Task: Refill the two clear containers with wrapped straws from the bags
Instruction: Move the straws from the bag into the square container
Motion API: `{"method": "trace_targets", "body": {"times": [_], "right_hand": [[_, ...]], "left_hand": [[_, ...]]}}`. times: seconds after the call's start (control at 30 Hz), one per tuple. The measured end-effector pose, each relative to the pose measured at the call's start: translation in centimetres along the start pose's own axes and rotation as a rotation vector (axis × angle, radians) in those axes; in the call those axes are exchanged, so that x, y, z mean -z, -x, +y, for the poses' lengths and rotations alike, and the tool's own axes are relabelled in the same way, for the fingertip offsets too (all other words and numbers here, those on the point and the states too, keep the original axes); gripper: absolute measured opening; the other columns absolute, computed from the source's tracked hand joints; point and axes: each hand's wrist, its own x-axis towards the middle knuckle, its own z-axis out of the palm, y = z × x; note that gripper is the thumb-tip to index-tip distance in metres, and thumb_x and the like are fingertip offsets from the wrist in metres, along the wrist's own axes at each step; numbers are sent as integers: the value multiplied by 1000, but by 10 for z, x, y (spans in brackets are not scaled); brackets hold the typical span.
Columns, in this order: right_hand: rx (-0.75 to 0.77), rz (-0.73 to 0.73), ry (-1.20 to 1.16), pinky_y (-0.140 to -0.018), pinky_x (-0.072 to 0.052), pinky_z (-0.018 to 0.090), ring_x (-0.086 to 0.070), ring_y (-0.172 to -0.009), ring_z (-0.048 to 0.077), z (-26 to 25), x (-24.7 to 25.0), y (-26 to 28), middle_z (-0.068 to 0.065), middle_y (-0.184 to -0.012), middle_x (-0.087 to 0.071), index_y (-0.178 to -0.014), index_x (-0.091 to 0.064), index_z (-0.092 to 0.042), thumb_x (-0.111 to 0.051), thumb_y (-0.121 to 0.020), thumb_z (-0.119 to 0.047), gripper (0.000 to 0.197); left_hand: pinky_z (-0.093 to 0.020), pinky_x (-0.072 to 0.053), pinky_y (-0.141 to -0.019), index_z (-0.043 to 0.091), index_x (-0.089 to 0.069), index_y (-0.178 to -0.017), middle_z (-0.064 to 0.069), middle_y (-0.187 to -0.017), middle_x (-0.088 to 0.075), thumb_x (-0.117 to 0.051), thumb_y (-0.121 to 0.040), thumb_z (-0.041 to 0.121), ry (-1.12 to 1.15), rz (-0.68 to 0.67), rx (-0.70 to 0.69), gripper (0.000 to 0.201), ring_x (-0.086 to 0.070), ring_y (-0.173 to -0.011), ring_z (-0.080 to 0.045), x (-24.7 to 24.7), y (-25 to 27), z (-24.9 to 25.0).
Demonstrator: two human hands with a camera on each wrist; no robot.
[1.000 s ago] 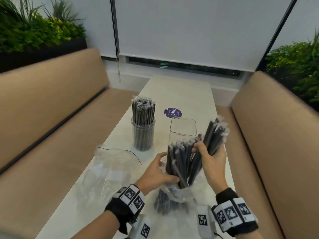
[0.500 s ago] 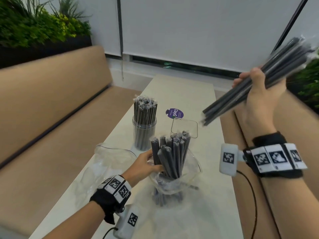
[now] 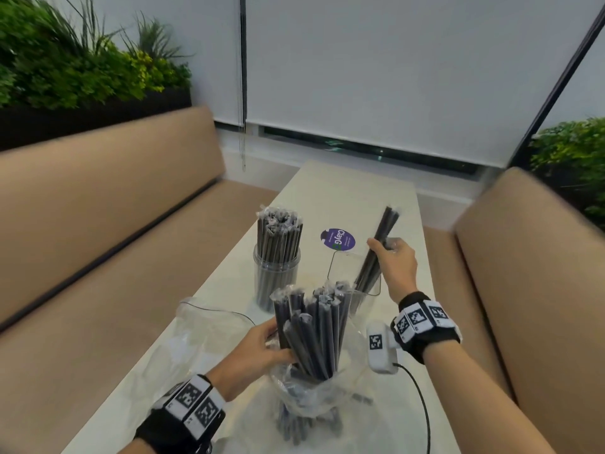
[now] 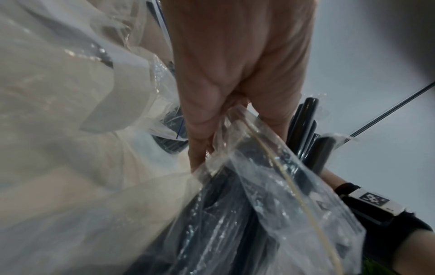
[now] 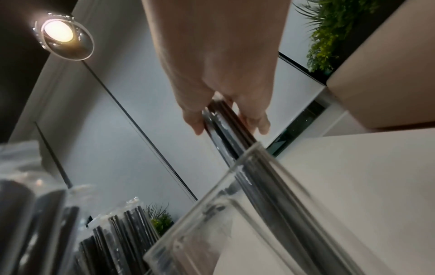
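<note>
My right hand (image 3: 391, 257) grips a bundle of dark wrapped straws (image 3: 376, 249) whose lower ends stand tilted inside the square clear container (image 3: 334, 273); the right wrist view shows the straws (image 5: 226, 130) entering its rim (image 5: 212, 189). The round clear container (image 3: 276, 276) to the left is packed with straws. Nearer me, my left hand (image 3: 258, 348) holds the clear bag (image 3: 294, 385) with its upright dark straws (image 3: 311, 332); in the left wrist view the fingers (image 4: 202, 145) pinch the bag's film (image 4: 270, 186).
An emptied clear bag (image 3: 199, 329) lies on the white table (image 3: 343, 191) at the left. A purple round sticker (image 3: 337, 239) sits behind the containers. Tan benches (image 3: 98, 208) flank the table on both sides. A wrist cable (image 3: 422, 404) trails by my right arm.
My right hand has come down from high at the right with its straw bundle, and the bundle's lower ends now stand in the square container. The left hand stays on the bag.
</note>
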Motion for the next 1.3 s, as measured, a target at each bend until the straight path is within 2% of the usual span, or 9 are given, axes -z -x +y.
{"method": "trace_targets", "body": {"times": [0.27, 0.43, 0.53, 0.67, 0.77, 0.87, 1.0, 1.2, 1.3], "right_hand": [[-239, -222, -26, -85, -35, 41, -53, -109, 26, -1, 16, -15, 14, -125, -59, -129, -49, -1, -78, -79, -31, 65], [191, 109, 98, -88, -46, 33, -57, -100, 12, -58, 66, 27, 8, -125, -59, -124, -54, -14, -68, -87, -21, 40], [288, -114, -93, -84, -53, 30, -62, -89, 6, -60, 71, 83, 7, -109, -64, -115, -57, -19, -72, -84, -13, 35], [168, -584, 105, -111, -35, 31, -39, -131, 5, -13, 46, 155, -11, -148, -32, -148, -13, -44, -85, -60, -50, 115], [194, -601, 159, -116, -24, 24, -21, -144, 1, 18, 25, 170, -21, -158, -13, -147, 16, -51, -88, -58, -48, 137], [133, -462, 69, -89, -37, -3, -50, -118, -9, 28, 18, 157, -19, -132, -50, -152, 5, -38, -85, -71, -25, 122], [186, -278, 113, -79, -51, 11, -65, -91, 1, 34, 17, 150, -13, -101, -68, -123, -55, -33, -73, -83, -11, 49], [228, -251, 47, -71, -50, 16, -64, -79, 3, 24, 21, 146, -8, -86, -70, -96, -62, -34, -67, -86, -11, 26], [212, -246, -32, -76, -54, 21, -67, -84, 8, 16, 25, 141, -5, -94, -72, -99, -61, -40, -63, -90, -12, 29]], "left_hand": [[-36, -50, -97, 31, -62, -123, 8, -124, -67, -77, -75, 12, -44, -39, 32, 54, -63, -115, -15, -4, 2, 12], [-34, -47, -83, 53, -49, -119, 15, -128, -52, -61, -71, 23, -153, -63, 114, 58, -57, -110, -14, 1, 5, 27], [-31, -50, -75, 56, -48, -101, 14, -122, -48, -51, -84, -1, -75, -55, 113, 59, -58, -97, -13, -1, 5, 30], [-31, -55, -68, 48, -51, -107, 16, -117, -48, -45, -85, -14, 9, -52, 108, 66, -63, -93, -15, -7, 4, 28], [-34, -54, -72, 39, -46, -126, 12, -119, -49, -45, -83, -17, 1, -56, 86, 70, -63, -92, -20, -14, 5, 25], [-38, -52, -77, 34, -49, -132, 2, -130, -53, -50, -70, -9, -8, -54, 56, 75, -65, -105, -33, -15, 8, 21], [-46, -51, -85, 30, -48, -137, 0, -139, -49, -49, -64, -7, 28, -41, 31, 83, -62, -114, -36, -15, 9, 19], [-14, -54, -66, 34, -49, -126, 17, -129, -47, -41, -78, -27, -18, -7, -102, 78, -69, -92, 6, -15, 6, 32], [-15, -51, -62, 45, -52, -120, 20, -131, -45, -42, -79, -26, -50, 27, -133, 82, -70, -99, -7, -11, 4, 33]]}}
